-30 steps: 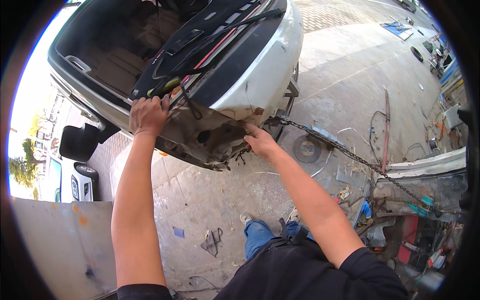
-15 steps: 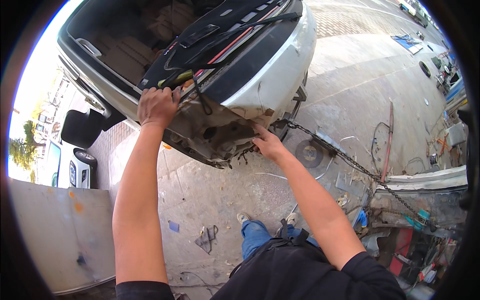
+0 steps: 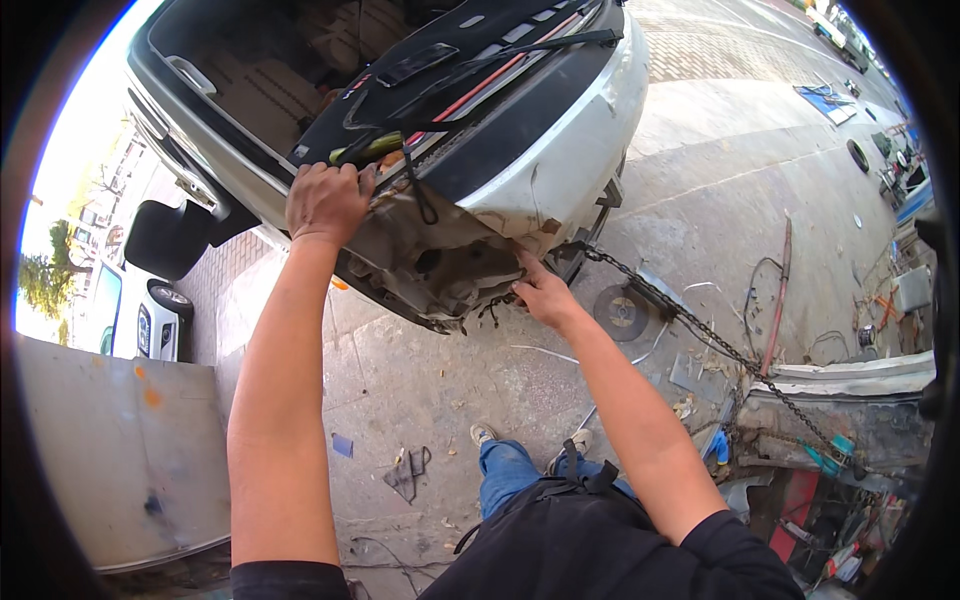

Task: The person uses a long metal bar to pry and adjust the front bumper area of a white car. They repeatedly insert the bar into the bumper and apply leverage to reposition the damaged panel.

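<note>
The damaged front corner of a white vehicle (image 3: 565, 150) fills the upper middle of the view, with a bare, crumpled metal panel (image 3: 450, 275) exposed. My left hand (image 3: 328, 200) has its fingers curled over the panel's upper edge, beside a yellow-green object (image 3: 375, 148) and a dark hanging loop. Lower and to the right, my right hand (image 3: 540, 290) grips the panel's ragged right edge with thumb and fingers bent. A taut chain (image 3: 680, 310) runs from just beside it toward the right. The fingertips of both hands are partly hidden.
A black mirror (image 3: 165, 235) juts out left, near a parked white car (image 3: 150, 320) and a pale metal sheet (image 3: 110, 450). On the ground lie a dark disc (image 3: 620, 315), a red bar (image 3: 778, 290) and scraps. A battered car body (image 3: 840, 390) with tools sits at right.
The vehicle and both hands have shifted slightly up and right in the picture, along with much of the background. Both hands keep their grips at the same places on the panel.
</note>
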The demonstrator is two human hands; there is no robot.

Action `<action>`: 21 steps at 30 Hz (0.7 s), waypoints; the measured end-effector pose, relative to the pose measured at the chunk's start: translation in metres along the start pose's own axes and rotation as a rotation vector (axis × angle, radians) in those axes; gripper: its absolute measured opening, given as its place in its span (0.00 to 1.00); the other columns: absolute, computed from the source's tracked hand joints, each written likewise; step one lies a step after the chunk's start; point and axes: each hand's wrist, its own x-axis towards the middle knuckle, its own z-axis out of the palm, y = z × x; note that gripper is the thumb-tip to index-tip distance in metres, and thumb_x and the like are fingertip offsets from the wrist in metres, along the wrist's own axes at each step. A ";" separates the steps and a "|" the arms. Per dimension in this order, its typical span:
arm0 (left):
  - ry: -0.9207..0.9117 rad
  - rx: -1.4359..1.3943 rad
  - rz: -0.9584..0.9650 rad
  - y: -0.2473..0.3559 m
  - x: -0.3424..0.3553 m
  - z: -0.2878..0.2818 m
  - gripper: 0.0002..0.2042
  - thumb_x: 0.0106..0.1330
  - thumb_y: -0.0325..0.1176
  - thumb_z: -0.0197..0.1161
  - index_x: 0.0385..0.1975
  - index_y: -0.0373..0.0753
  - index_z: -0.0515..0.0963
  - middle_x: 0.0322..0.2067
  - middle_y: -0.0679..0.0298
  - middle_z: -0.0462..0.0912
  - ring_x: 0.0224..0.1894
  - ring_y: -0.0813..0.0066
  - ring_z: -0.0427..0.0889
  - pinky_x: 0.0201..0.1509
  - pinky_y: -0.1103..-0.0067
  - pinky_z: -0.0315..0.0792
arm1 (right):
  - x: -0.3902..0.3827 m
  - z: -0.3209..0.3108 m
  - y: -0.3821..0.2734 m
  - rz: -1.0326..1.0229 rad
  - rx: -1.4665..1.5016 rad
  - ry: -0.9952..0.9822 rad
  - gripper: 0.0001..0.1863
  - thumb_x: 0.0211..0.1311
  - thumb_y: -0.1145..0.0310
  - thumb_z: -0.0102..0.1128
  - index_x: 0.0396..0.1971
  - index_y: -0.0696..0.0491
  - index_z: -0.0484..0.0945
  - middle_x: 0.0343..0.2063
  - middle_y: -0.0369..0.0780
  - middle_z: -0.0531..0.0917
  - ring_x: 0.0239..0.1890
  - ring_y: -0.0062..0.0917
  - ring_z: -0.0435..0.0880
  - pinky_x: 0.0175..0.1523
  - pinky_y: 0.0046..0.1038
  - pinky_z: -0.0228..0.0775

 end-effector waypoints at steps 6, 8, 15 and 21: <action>0.015 -0.004 0.007 -0.001 0.000 0.001 0.20 0.74 0.48 0.62 0.23 0.41 0.86 0.23 0.55 0.86 0.34 0.59 0.85 0.47 0.67 0.77 | 0.003 0.002 0.006 0.024 -0.007 0.000 0.40 0.73 0.67 0.60 0.83 0.43 0.58 0.40 0.41 0.89 0.40 0.27 0.86 0.54 0.32 0.79; 0.019 -0.011 0.003 -0.001 0.000 0.002 0.20 0.74 0.48 0.62 0.23 0.41 0.86 0.23 0.56 0.86 0.33 0.59 0.85 0.47 0.66 0.77 | 0.003 0.003 0.007 -0.001 -0.017 0.009 0.40 0.73 0.67 0.60 0.83 0.42 0.58 0.39 0.41 0.88 0.40 0.27 0.87 0.55 0.32 0.79; 0.028 -0.016 0.012 -0.002 -0.001 0.003 0.20 0.74 0.48 0.62 0.23 0.42 0.86 0.23 0.55 0.86 0.34 0.58 0.85 0.48 0.66 0.77 | 0.003 0.004 0.009 0.011 -0.037 0.009 0.42 0.72 0.66 0.60 0.84 0.34 0.58 0.38 0.40 0.88 0.41 0.27 0.87 0.56 0.31 0.78; 0.021 -0.018 0.013 -0.002 -0.001 0.002 0.20 0.74 0.48 0.62 0.23 0.42 0.86 0.24 0.55 0.86 0.34 0.58 0.86 0.48 0.66 0.77 | 0.004 0.004 0.010 0.018 -0.052 0.012 0.43 0.71 0.67 0.60 0.84 0.34 0.56 0.38 0.39 0.88 0.41 0.27 0.86 0.56 0.31 0.78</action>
